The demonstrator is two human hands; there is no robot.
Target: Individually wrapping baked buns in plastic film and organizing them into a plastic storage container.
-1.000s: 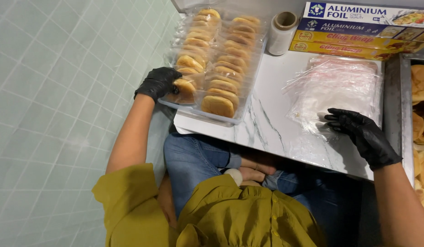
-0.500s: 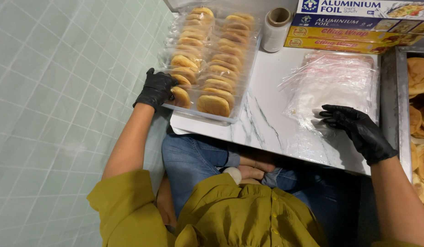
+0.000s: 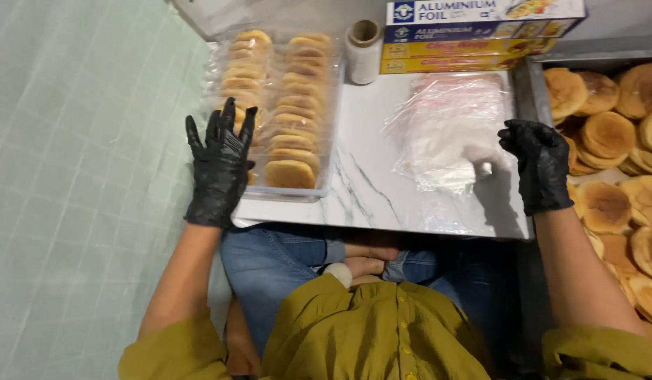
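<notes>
Both my hands wear black gloves. My left hand [image 3: 218, 163] is raised with fingers spread, just left of a clear plastic tray [image 3: 326, 184] filled with two rows of round golden buns [image 3: 289, 172]; it holds nothing. My right hand [image 3: 539, 162] hovers at the right edge of a stack of clear plastic bags [image 3: 449, 130] lying on the white marble table [image 3: 368, 200]. Its fingers are curled and loose, and nothing is gripped in them.
A roll of clear wrap [image 3: 363, 51] and boxes of foil and film [image 3: 481, 32] stand at the table's back. A metal tray [image 3: 529, 98] on the right holds several loose buns [image 3: 606, 204]. My jeans and green shirt are below; tiled floor to the left.
My left hand has come off the bun tray's near left corner and lifted with fingers spread. My right hand stays by the plastic bags. The camera has moved closer.
</notes>
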